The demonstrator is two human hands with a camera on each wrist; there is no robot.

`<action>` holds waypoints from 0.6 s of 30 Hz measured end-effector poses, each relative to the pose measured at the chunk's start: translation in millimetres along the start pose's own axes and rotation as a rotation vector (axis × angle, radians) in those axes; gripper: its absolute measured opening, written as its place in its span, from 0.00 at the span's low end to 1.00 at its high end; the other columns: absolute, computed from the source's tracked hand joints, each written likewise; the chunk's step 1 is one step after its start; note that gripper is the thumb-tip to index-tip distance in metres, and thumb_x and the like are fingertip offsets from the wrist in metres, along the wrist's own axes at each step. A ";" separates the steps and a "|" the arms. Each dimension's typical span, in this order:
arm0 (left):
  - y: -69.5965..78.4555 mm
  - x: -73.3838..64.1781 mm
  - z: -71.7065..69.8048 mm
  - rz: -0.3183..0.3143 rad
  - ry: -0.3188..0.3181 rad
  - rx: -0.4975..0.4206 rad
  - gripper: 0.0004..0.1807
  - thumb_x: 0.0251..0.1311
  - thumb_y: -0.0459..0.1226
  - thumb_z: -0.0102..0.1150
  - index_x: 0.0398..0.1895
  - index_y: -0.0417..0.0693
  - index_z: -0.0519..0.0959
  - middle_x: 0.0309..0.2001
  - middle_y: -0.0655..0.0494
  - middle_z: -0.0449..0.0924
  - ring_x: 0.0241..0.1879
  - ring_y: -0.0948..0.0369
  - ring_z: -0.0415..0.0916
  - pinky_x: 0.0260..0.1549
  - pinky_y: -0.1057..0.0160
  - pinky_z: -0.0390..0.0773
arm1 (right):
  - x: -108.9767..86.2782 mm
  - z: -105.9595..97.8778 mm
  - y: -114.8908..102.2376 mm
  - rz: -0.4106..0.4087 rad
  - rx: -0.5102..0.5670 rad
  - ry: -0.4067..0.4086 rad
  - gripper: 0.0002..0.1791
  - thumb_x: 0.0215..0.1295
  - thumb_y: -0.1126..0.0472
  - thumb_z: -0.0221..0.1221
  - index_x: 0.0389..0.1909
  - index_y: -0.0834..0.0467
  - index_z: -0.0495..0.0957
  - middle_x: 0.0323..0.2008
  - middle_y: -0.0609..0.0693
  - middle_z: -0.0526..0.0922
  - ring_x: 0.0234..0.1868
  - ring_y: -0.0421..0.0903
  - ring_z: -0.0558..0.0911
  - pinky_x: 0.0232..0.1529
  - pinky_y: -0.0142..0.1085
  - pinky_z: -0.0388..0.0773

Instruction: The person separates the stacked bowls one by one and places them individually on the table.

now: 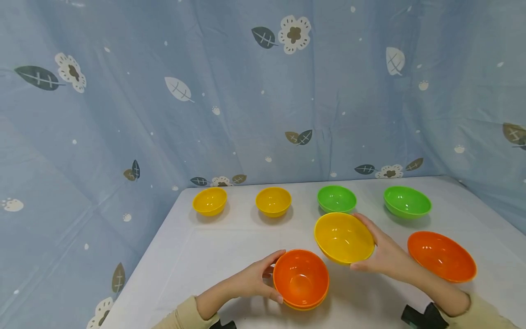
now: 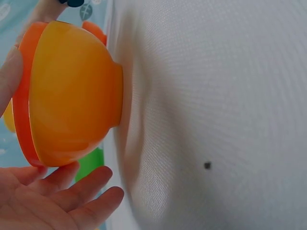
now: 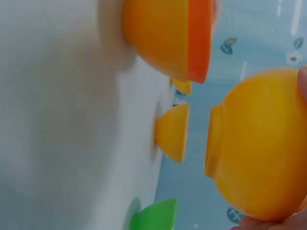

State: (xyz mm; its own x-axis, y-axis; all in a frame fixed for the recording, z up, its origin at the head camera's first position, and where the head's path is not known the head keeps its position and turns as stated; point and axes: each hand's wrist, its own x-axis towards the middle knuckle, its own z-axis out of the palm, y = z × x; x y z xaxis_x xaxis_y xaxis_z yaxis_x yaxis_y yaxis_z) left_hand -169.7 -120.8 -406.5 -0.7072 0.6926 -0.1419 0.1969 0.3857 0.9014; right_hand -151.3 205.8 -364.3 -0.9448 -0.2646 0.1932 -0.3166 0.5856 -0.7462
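Note:
In the head view my left hand (image 1: 256, 278) holds the side of an orange bowl (image 1: 301, 278), thumb and forefinger spread at its rim. That bowl is nested inside a yellow bowl (image 2: 76, 96), which stands on the table in the left wrist view. My right hand (image 1: 380, 253) grips another yellow bowl (image 1: 344, 238) by its right side, the thumb at the near rim. Its base (image 3: 214, 141) is off the table in the right wrist view. This raised bowl is tilted, just right of and beyond the nested pair.
Two yellow bowls (image 1: 210, 202) (image 1: 273, 202) and two green bowls (image 1: 336, 199) (image 1: 407, 202) stand along the back of the white table (image 1: 197, 265). Another orange bowl (image 1: 441, 257) is at the right, beside my right forearm. A blue patterned curtain (image 1: 246, 91) hangs behind.

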 end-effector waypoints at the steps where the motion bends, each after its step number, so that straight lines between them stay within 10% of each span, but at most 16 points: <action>1: 0.0 0.0 0.1 0.000 -0.001 -0.001 0.51 0.44 0.36 0.71 0.70 0.45 0.50 0.66 0.52 0.58 0.53 0.65 0.70 0.50 0.72 0.69 | 0.2 0.1 1.6 0.008 0.000 0.001 0.61 0.38 0.53 0.73 0.70 0.59 0.45 0.63 0.64 0.60 0.54 0.61 0.68 0.46 0.60 0.71; 18: -1.2 -0.1 1.0 0.009 -0.009 -0.025 0.50 0.45 0.35 0.70 0.70 0.46 0.50 0.66 0.52 0.59 0.54 0.65 0.70 0.50 0.72 0.69 | 2.4 9.5 26.4 0.048 -0.048 0.033 0.62 0.34 0.53 0.74 0.68 0.63 0.47 0.61 0.70 0.60 0.54 0.67 0.68 0.46 0.61 0.70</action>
State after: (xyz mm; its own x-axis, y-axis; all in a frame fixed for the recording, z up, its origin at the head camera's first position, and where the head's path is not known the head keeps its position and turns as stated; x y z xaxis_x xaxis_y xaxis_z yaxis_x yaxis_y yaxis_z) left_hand -169.1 -120.7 -408.0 -0.6994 0.7015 -0.1368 0.1865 0.3640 0.9125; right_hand -161.1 213.4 -389.7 -0.9610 -0.2101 0.1798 -0.2739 0.6335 -0.7237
